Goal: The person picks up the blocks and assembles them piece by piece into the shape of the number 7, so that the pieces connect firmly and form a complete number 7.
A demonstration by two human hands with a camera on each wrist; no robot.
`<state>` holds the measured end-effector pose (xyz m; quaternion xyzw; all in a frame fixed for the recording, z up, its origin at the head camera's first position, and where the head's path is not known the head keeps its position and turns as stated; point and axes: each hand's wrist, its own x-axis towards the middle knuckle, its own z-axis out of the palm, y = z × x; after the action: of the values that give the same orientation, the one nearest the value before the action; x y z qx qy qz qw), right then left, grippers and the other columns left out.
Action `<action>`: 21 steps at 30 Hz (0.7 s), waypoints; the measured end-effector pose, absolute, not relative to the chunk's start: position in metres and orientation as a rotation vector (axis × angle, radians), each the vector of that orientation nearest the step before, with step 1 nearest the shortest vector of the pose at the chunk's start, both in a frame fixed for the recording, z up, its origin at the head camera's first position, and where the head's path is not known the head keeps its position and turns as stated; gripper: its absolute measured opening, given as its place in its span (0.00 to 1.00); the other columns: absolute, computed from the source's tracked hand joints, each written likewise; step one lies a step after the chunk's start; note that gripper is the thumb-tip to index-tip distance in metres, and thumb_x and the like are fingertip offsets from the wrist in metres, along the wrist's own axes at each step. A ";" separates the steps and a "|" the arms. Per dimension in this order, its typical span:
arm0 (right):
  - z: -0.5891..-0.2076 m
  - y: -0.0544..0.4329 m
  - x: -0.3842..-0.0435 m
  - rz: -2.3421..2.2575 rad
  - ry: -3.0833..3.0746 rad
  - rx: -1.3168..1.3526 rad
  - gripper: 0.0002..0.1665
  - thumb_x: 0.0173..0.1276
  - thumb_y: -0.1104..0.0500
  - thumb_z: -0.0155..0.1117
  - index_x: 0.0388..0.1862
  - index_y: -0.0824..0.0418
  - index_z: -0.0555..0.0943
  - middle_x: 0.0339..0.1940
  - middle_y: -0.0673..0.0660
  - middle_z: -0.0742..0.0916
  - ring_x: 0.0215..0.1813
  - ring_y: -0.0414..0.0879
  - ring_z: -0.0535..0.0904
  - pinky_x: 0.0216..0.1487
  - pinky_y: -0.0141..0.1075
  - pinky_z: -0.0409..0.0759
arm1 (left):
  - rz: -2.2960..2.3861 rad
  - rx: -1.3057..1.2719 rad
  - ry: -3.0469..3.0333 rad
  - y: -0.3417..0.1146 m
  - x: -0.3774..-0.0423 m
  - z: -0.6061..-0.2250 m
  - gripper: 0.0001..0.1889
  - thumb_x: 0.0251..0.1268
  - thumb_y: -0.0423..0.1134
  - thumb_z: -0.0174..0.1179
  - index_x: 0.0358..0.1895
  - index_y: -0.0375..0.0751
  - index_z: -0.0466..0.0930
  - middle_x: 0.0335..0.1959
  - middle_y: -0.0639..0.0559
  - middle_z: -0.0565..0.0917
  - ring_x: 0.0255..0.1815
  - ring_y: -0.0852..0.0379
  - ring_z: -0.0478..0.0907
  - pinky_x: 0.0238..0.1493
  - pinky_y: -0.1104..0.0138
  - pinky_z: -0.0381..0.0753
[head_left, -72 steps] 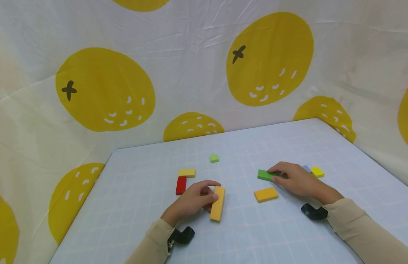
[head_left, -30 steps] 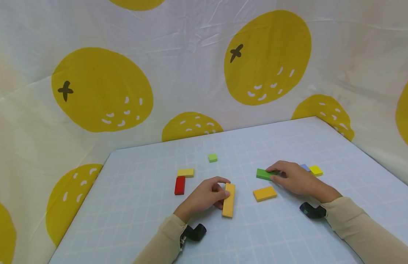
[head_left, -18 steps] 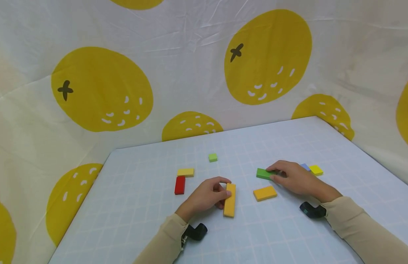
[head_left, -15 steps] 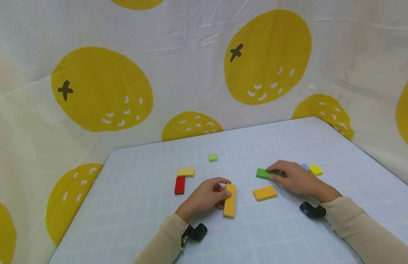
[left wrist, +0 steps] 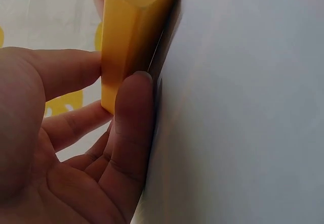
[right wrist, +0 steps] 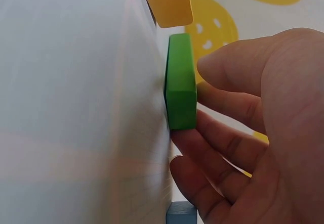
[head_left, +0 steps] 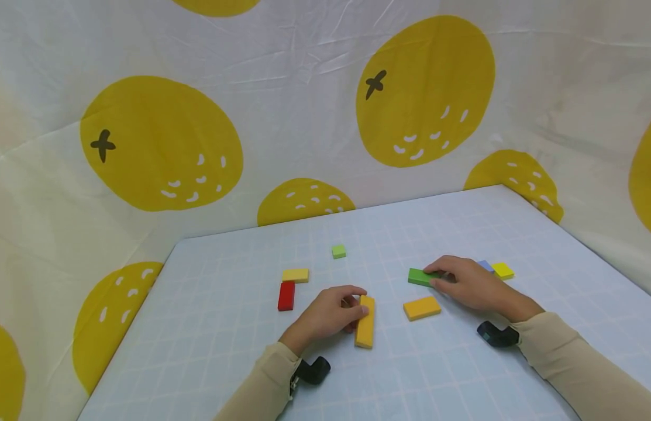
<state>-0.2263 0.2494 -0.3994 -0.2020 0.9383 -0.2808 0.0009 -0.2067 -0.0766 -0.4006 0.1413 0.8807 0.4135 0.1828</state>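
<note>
My left hand holds a long yellow-orange block between thumb and fingers, its length pointing toward me. In the left wrist view the same long block lies low over the table, a fingertip against its side. Farther right, my right hand has thumb and fingers around one end of a green block. Seen from the right wrist, the green block rests flat by the table surface, with fingers at its end and thumb along its side. Between the hands lies a shorter orange block.
A red block touches a pale yellow block left of centre. A small lime block sits farther back. Behind my right hand are a blue block, partly hidden, and a bright yellow one. A patterned curtain rises behind the table.
My left hand has slid the long yellow-orange block rightward, then slightly back toward me in the last half second. My right hand has stayed at the green block.
</note>
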 end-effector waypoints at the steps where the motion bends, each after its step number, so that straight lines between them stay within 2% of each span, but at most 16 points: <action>1: -0.399 0.250 -0.226 -0.883 2.948 -0.638 0.18 0.73 0.54 0.64 0.59 0.56 0.82 0.55 0.52 0.84 0.50 0.46 0.78 0.52 0.47 0.79 | 1.166 0.407 2.487 -0.077 -0.207 -0.400 0.19 0.68 0.48 0.66 0.60 0.53 0.81 0.35 0.56 0.80 0.28 0.56 0.80 0.33 0.66 0.82; 21: -0.401 0.250 -0.228 -0.879 2.946 -0.633 0.18 0.73 0.53 0.64 0.59 0.56 0.82 0.55 0.52 0.84 0.49 0.45 0.77 0.51 0.46 0.78 | 1.177 0.403 2.491 -0.077 -0.208 -0.402 0.19 0.67 0.47 0.66 0.59 0.52 0.81 0.39 0.56 0.79 0.28 0.56 0.80 0.33 0.66 0.83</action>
<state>-0.2275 0.2501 -0.4012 -0.2016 0.9386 -0.2799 0.0015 -0.2077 -0.0773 -0.4018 0.1425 0.8803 0.4161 0.1777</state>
